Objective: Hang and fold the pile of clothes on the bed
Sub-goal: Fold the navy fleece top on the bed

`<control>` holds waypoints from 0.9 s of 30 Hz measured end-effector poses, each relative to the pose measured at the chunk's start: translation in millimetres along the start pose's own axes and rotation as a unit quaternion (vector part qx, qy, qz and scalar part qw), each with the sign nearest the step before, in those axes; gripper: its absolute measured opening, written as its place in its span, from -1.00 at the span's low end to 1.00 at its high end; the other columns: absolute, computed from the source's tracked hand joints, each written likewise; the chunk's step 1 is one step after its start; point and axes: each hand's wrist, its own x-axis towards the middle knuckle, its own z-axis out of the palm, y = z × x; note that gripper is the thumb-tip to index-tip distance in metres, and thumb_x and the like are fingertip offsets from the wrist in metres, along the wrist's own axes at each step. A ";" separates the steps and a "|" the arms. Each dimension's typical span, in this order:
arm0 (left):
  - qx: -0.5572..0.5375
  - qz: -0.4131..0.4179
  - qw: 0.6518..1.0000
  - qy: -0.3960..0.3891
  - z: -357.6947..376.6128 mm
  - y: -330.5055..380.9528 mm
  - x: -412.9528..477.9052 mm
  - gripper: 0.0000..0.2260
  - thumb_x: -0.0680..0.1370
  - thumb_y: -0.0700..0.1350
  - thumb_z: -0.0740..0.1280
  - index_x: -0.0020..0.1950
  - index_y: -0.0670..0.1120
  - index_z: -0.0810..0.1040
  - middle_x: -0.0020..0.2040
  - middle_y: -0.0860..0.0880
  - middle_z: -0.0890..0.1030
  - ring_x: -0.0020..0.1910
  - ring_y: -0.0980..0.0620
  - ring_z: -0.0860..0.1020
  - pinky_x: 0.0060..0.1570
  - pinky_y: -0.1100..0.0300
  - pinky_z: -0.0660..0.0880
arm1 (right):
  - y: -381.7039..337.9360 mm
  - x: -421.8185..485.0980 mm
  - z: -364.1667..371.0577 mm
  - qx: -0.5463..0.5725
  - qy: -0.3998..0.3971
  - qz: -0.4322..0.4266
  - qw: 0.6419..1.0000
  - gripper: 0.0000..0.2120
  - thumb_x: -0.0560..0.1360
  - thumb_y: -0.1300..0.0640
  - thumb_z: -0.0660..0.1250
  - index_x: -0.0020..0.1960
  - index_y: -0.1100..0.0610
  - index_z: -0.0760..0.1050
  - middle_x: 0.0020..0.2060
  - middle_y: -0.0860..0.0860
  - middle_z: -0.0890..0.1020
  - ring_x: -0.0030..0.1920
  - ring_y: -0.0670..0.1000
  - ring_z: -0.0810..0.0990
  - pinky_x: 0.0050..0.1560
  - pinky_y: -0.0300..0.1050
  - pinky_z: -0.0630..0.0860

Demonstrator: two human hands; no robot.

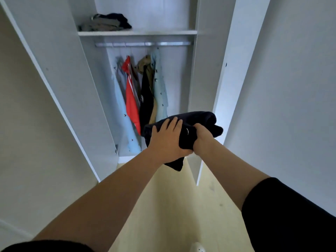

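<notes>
The folded navy garment (198, 118) sat before the open wardrobe (85, 79), left hand (167, 138) flat on top, right hand (202, 136) with its grip closed round the edge; it probably wanted lifting level onto the shelf (138, 32).

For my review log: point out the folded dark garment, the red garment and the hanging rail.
folded dark garment (200, 119), head view, upper fold.
red garment (131, 104), head view, front panel.
hanging rail (172, 44), head view, bare right stretch.
</notes>
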 end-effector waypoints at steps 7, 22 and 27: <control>0.112 -0.009 0.991 0.066 -47.6 -59.2 127.3 -0.09 0.40 0.16 0.35 0.56 -0.06 -0.11 0.57 -0.06 0.01 0.53 -0.11 0.02 0.40 -0.26 0.15 | -98.1 59.8 105.5 0.005 -0.058 -0.061 0.996 -0.68 0.49 0.18 0.27 0.24 0.19 0.44 0.11 0.15 0.61 0.05 0.14 0.59 -0.15 -0.01 0.48; 0.227 -0.055 0.953 0.191 -148.9 -219.3 374.3 -0.22 0.38 -0.11 0.41 0.51 -0.04 0.08 0.29 -0.11 0.35 0.19 -0.13 0.36 -0.07 0.10 0.37 | -252.5 211.9 336.4 -0.002 -0.202 -0.152 0.968 -0.64 0.46 0.19 0.33 0.25 0.18 0.50 0.07 0.10 0.65 -0.06 0.08 0.65 -0.25 -0.07 0.56; 0.269 -0.019 0.928 0.258 -180.3 -284.3 428.2 -0.26 0.35 -0.15 0.40 0.48 -0.06 0.17 0.23 -0.12 0.38 0.13 -0.14 0.39 -0.17 0.09 0.33 | -282.1 243.4 410.3 0.015 -0.256 -0.188 0.948 -0.64 0.50 0.20 0.33 0.29 0.19 0.47 0.10 0.11 0.64 0.01 0.07 0.64 -0.18 -0.07 0.60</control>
